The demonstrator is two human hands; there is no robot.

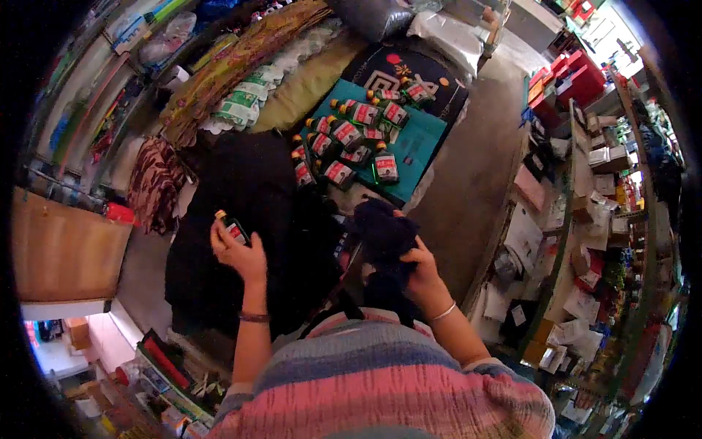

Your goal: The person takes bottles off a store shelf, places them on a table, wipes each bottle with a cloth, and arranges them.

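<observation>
My left hand is closed around a small dark bottle with a yellow cap and a red and white label, above a black cloth. My right hand grips a bunched dark navy cloth, which hangs down in front of my body. Beyond my hands, several similar bottles lie and lean together on a teal board. One bottle is near the board's front edge. The fingertips of my right hand are partly hidden by the cloth.
Crowded shelves run along the right, beside a strip of floor. More shelves stand at the left, with a wooden panel below. Rolled fabrics and a grey plastic bag lie at the back.
</observation>
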